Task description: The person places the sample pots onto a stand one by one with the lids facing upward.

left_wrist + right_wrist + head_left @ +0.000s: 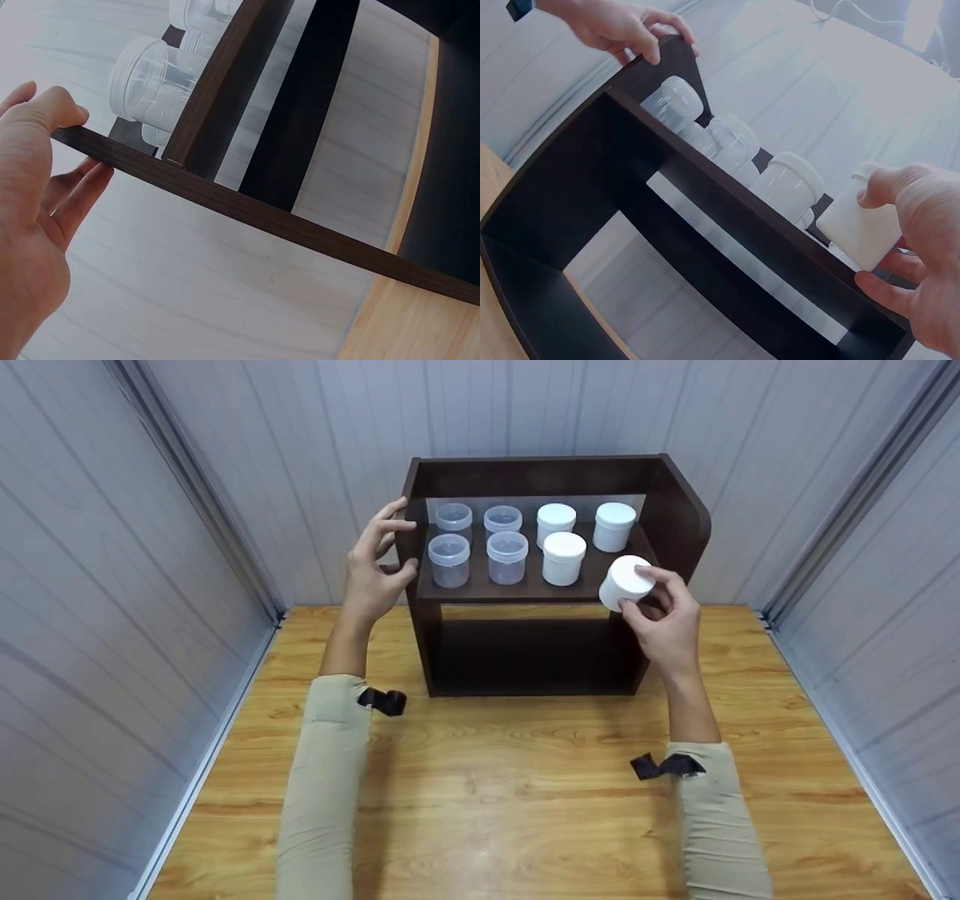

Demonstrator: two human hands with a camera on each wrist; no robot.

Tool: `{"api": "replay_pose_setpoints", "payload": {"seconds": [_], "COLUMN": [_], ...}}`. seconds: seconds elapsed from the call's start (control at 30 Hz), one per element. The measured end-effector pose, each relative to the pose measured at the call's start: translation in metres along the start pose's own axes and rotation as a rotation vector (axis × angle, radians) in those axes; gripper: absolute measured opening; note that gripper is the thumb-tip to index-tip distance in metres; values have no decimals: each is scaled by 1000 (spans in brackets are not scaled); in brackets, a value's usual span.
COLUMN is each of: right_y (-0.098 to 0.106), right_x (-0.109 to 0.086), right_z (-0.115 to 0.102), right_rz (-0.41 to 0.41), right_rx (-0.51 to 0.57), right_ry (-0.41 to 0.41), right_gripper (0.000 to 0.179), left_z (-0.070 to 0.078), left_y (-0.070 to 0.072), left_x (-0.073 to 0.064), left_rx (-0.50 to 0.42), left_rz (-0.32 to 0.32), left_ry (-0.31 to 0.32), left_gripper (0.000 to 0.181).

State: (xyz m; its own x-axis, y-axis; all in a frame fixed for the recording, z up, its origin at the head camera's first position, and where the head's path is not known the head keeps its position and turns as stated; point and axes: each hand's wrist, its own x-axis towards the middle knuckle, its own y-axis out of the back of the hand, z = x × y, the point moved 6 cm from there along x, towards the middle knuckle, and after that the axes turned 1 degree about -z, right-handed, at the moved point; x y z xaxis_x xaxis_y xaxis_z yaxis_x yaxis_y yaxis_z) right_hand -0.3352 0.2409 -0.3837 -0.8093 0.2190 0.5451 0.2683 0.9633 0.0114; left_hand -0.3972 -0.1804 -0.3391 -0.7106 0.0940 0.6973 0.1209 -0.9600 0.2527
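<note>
My right hand [670, 624] holds a white lidded jar [622, 582] between thumb and fingers, tilted at the front right edge of the dark brown shelf unit [691, 536]. In the right wrist view that jar [859, 225] overlaps the upper board's front edge. My left hand [373, 570] grips the unit's left side panel; the left wrist view has the thumb on one face of the panel [217, 196] and fingers on the other. On the upper board stand three more white jars [562, 561] at the right and several clear plastic jars [450, 562] at the left, in two rows.
Below the jars is the unit's open lower compartment [536, 656]. The unit stands on a wood-grain surface [480, 780], with pale panelled walls [240, 450] behind and at both sides. Dark straps [382, 701] hang at both sleeve cuffs.
</note>
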Motion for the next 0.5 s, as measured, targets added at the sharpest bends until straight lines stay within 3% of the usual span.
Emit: {"api": "replay_pose_setpoints", "payload": {"seconds": [0.23,0.5], "right_y": [-2,-8], "right_x": [17,34], "right_z": [-2,-4], "right_rz": [14,15], "right_rx": [-18,-89], "right_ry": [-12,-2], "right_gripper": [49,50], "left_z": [-2,-1], "left_y": [-1,-1], "left_x": [0,1], "left_rx": [-51,-37], "left_rz": [-1,-1], "left_ry": [9,4], "left_gripper": [46,45]}}
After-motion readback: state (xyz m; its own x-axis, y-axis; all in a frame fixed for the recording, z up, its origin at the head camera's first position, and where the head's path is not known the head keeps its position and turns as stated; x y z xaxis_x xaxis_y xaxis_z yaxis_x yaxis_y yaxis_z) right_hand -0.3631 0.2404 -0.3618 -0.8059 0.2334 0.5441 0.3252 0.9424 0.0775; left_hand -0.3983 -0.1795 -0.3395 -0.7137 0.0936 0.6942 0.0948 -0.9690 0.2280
